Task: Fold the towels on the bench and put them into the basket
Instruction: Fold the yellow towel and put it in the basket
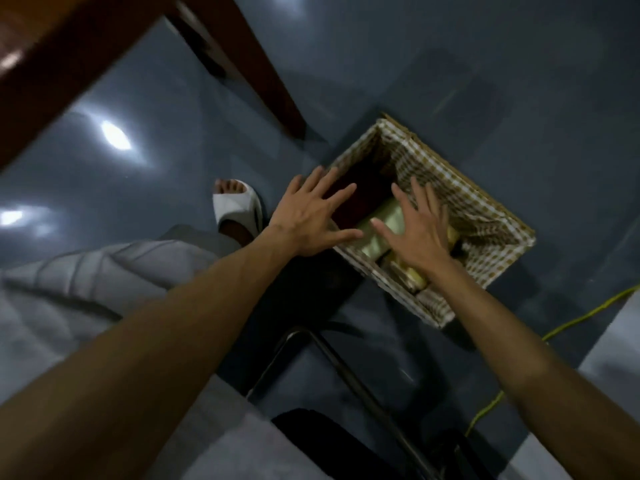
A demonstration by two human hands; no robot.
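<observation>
Two hands out over basket (460, 199), 3 o'clock of frame centre, on dark floor. Left hand (311, 216): fingers wide and straight, gripping nothing, above dark red towel (360, 188) inside. Right hand (415, 233): fingers splayed, empty, over folded yellow-green towel (388, 220) inside. Contact with towels: cannot tell. White sandal (239, 209) at basket's 9 o'clock.

The scene is dim and bluish. The glossy floor (485, 98) reflects white glare spots from lights above, brightest at the left. Motion blur smears the wooden leg (242, 64). The basket (485, 216) holds deep shadow inside. Wide-angle distortion stretches the forearms (156, 334) at the bottom edge.
</observation>
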